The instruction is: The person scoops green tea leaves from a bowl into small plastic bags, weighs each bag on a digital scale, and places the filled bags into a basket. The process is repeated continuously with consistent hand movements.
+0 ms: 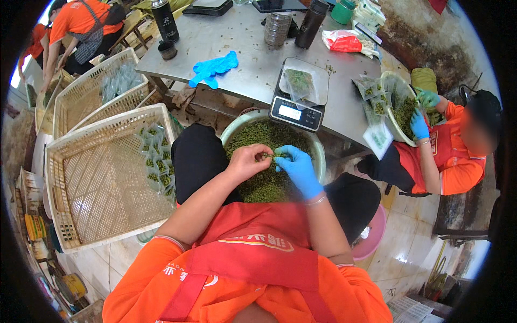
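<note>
Over a pale green basin (320, 152) between my knees, both hands meet fingertip to fingertip. My bare left hand (246, 163) pinches one end of a small green sprig (271, 155). In a blue glove, my right hand (300, 171) has its fingers closed on the sprig's other end. Small green berries that look like green peppercorns (257, 189) fill the basin below. Just beyond it, a digital scale (296, 114) stands at the table edge, bearing a clear bag of green contents (299, 85).
Filled bags (157, 161) line the right side of a cream plastic crate (110, 126) at my left; another crate (97, 81) stands behind. Blue gloves (213, 69) and bottles (165, 21) lie on or stand at the metal table (237, 40). A co-worker (449, 140) holds a basin at right.
</note>
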A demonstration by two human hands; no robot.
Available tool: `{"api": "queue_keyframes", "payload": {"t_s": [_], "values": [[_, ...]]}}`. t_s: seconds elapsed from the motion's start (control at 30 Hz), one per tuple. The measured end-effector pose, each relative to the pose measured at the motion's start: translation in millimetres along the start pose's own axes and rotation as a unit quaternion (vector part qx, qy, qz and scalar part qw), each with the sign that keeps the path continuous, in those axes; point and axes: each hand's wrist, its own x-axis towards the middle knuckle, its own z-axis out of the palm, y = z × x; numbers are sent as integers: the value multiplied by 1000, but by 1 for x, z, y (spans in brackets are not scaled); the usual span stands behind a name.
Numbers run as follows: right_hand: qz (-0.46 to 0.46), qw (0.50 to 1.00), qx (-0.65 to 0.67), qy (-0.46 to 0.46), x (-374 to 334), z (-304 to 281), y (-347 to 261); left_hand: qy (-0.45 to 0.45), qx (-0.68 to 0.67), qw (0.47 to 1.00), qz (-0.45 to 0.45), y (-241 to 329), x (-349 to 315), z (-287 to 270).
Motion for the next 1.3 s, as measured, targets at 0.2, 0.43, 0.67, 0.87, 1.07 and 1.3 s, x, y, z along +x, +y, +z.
{"api": "queue_keyframes", "payload": {"t_s": [0.2,0.43,0.67,0.87,1.07,1.3], "values": [[-167,933,-311,68,-3,10,2,-62,8,996,-60,-4,1,0],[39,998,-52,-6,-3,12,-5,-53,27,995,-75,-3,1,-5],[48,993,-104,31,-8,19,-7,-70,86,993,-49,-3,1,-1],[10,996,-61,56,-1,25,7,-77,85,989,-90,-2,5,-4],[53,995,-60,51,-3,23,12,-73,119,988,-63,0,2,-1],[75,996,35,43,1,14,36,-75,112,990,-44,-3,-3,2]]}}
